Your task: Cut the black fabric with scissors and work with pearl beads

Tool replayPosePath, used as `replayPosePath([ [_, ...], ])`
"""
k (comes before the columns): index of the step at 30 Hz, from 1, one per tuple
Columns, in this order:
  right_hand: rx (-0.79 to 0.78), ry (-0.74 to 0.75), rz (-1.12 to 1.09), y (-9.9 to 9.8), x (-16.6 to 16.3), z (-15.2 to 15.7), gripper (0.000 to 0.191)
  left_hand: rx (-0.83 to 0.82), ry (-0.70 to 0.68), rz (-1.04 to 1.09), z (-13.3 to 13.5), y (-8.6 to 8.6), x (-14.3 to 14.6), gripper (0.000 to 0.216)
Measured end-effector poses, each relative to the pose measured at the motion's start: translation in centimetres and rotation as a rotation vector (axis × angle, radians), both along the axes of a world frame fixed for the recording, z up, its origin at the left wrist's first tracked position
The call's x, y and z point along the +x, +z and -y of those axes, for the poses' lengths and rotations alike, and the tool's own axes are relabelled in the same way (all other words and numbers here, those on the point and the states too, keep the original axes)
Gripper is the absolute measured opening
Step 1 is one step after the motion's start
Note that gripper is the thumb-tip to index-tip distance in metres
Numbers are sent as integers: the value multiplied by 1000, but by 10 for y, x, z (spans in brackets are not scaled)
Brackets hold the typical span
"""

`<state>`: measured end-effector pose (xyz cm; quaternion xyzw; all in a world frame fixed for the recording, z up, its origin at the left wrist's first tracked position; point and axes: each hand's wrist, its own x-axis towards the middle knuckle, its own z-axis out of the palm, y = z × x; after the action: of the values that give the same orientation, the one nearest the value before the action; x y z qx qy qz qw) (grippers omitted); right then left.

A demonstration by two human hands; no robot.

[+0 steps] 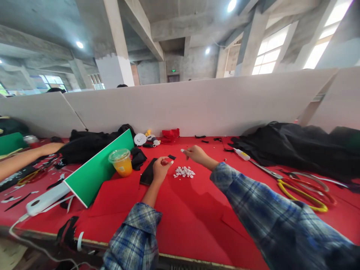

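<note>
My left hand point(161, 169) is over the red tabletop with its fingers curled in and a white tip at the thumb. Whatever lies inside its curl is too small to name. To the right, my right hand point(197, 155) has its fingers bent together in a pinch, white showing at the tip; I cannot make out anything held there. Below and between both hands lies a small heap of white pieces point(184, 172). A little black scrap point(171, 157) rests just behind the left fingers. Beside the left wrist is a flat black object point(147, 174), partly hidden by that hand.
Leftward stand a green board point(95, 168) and a lidded cup of orange drink point(122, 165). Large scissors point(302, 194), a small white bottle point(242, 154) and black fabric point(292, 146) lie right. A white partition point(197, 107) closes the back. Another person's arm point(28, 157) reaches in far left.
</note>
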<state>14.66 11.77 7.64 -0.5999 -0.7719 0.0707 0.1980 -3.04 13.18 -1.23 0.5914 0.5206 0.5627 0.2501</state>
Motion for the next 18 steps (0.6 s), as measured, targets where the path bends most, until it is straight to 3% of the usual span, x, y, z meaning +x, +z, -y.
replayPosePath([
  [2, -21, 6, -14, 13, 21, 1, 51, 15, -2, -12, 0, 1, 1, 26],
  [5, -31, 55, 9, 15, 70, 32, 30, 42, 14, -34, 1, 3, 0, 25],
  [8, -106, 237, 149, -8, 124, 99, 45, 81, 23, -59, 5, 7, -2, 20],
  [12, -329, 61, 159, -60, 154, 183, 68, 318, -24, -300, 26, 14, 8, 25],
  [15, -232, 84, 43, -89, 144, 185, 61, 429, -167, -453, 57, 9, 41, 26],
  [18, -188, 103, -60, -85, 141, 146, 63, 468, -448, -753, 87, -14, 86, 31],
])
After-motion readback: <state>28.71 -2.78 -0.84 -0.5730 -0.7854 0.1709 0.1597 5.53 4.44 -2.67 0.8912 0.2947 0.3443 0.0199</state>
